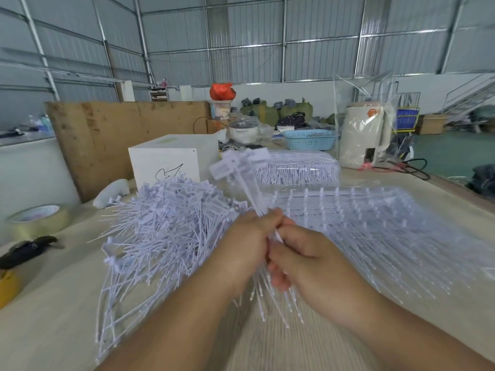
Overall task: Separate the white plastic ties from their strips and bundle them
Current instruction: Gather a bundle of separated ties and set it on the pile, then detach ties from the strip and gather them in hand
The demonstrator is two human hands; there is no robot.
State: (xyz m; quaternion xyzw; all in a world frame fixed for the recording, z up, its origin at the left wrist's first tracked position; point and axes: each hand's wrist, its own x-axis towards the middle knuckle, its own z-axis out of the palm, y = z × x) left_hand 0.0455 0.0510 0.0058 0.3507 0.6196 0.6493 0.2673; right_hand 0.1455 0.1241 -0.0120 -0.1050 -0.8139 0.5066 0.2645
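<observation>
Both hands meet above the table (pixel 53 330). The left hand (pixel 249 245) and the right hand (pixel 302 258) each curl tightly around one bunch of white ties (pixel 249 188), tag heads upward. Loose ties (pixel 171 218) are heaped left, uncut strips (pixel 375 226) lie right.

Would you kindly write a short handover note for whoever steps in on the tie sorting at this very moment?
Left hand and right hand: both grip one small bunch of white plastic ties, label heads up, tails down.
Done: loose heap of separated white ties lies on the table to the left.
Left: flat sheets of white ties still on their strips lie to the right; a clear-wrapped pack of ties sits behind. No finished bundle is visible.
</observation>
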